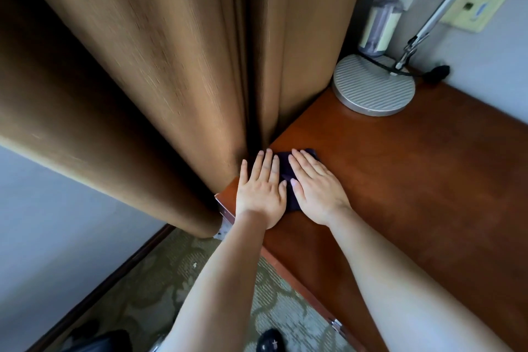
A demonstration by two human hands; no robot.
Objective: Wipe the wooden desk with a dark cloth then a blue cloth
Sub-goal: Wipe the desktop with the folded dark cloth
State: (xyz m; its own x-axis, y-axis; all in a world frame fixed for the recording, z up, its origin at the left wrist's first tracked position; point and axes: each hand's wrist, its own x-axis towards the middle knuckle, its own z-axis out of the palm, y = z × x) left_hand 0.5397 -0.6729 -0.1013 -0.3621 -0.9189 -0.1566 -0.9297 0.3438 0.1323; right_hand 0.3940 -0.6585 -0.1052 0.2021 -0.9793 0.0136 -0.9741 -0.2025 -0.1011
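A dark cloth (285, 171) lies flat on the reddish-brown wooden desk (414, 180), close to the desk's left end. My left hand (261, 191) presses down on the cloth's left part with straight fingers. My right hand (317, 187) lies flat on its right part, fingers straight as well. Both palms cover most of the cloth; only a strip between the hands and a far corner show. No blue cloth is in view.
A brown curtain (171, 66) hangs against the desk's left end. A round ribbed lamp base (374, 86) with a metal arm (445, 6) stands at the desk's back, a bottle (380, 26) behind it. Patterned carpet (177, 280) lies below.
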